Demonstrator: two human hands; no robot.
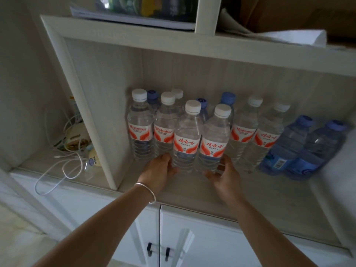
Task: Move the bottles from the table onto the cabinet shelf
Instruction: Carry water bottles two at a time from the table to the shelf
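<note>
1. Placement looks like the step in hand: two clear bottles stand upright on the cabinet shelf [192, 191], in front of the rows already there, and both hands are at their bases.
2. Left hand [159, 171], a silver bangle [146, 191] on its wrist, is cupped against the lower left side of the left front bottle [185, 139]; fingers curled loosely and touching it, not wrapped fully round.
3. Right hand [224, 174] mirrors it on the right front bottle [213, 139], thumb and fingers spread apart and touching the base, so I judge it steadying rather than gripping.
4. Further right, two blue bottles [306, 149] stand at the end of the row.
5. Next move, I judge: ease both hands away without tipping either bottle, then return to the table, which is out of view, for any left.
</note>
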